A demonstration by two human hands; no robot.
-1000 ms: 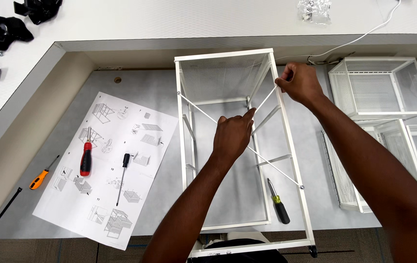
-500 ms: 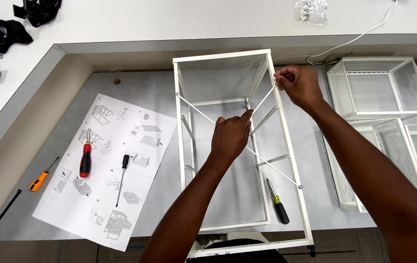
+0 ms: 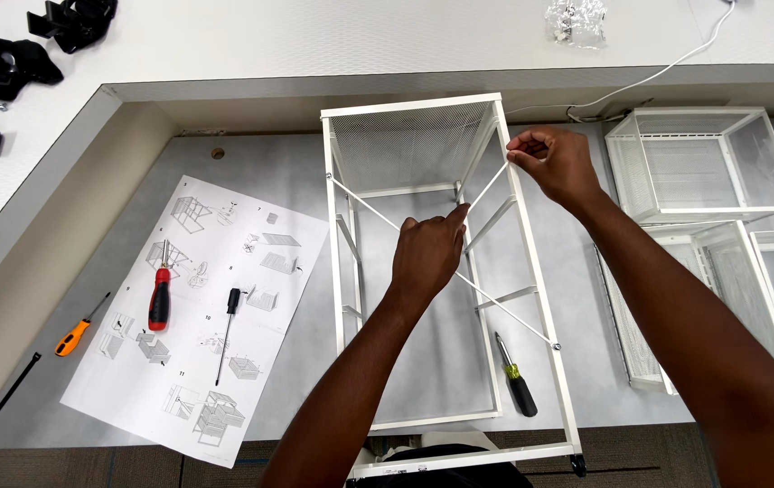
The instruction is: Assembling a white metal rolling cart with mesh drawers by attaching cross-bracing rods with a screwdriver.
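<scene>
**Two hands working a cross-brace on a white wire frame**

The left hand is pinching closed near the crossing point of two thin white brace rods, fingers curled over where the rods meet. The right hand is closing thumb and fingers on the upper end of one rod, right against the right-hand rail of the white frame. The frame is lying on its back on the grey floor, running from the desk's inner edge towards the person, with its mesh end farthest away.

To my eye, the job goes best if the left hand is keeping the crossing steady while the right is lining the rod end squarely with its fixing point on the rail; forcing a bowed rod would likely bend it.

A yellow-and-black screwdriver is lying inside the frame near its right rail. To the left, an instruction sheet is carrying a red screwdriver and a thin black one; an orange screwdriver lies just beyond. Wire baskets are standing to the right, and black parts are sitting on the white desk's left corner.
</scene>
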